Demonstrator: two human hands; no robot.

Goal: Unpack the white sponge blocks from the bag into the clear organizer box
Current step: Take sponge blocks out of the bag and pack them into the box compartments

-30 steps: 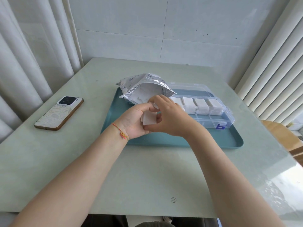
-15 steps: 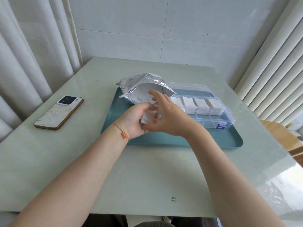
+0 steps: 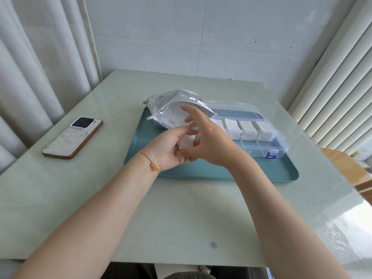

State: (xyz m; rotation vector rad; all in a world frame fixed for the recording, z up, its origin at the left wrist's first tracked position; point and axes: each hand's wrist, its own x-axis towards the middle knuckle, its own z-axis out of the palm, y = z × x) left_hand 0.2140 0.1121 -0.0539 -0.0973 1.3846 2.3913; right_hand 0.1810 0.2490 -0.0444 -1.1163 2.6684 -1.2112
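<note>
white sponge block point(image 3: 186, 141) sits above the near left part of the teal tray point(image 3: 221, 172), held in the left hand point(image 3: 169, 149), thumb over its top edge and curled fingers under it. right hand point(image 3: 209, 143) is just beside it on the right, fingers spread wide and straight, index raised toward the bag; thumb tip at or near the block, contact not resolvable. a red-orange string bracelet point(image 3: 153, 164) is on the left wrist.

the two hands block the view of the tray's middle and of the organizer's left end.

behind the hands on the tray: clear organizer box point(image 3: 267, 146) with lid point(image 3: 235, 109) open and lying back. far row of compartments holds white blocks point(image 3: 246, 129); near row shows none. a blue latch point(image 3: 270, 155) sits at the box's near right corner.

silver foil bag point(image 3: 181, 105) lies on the tray's far left corner, mouth open toward the hands, more white blocks inside. printed marks on the bag too small to read.

left of the tray, on the table point(image 3: 100, 198): a phone point(image 3: 73, 137), face down.

near table edge, in front of the tray: a small round logo point(image 3: 213, 245), unreadable.
</note>
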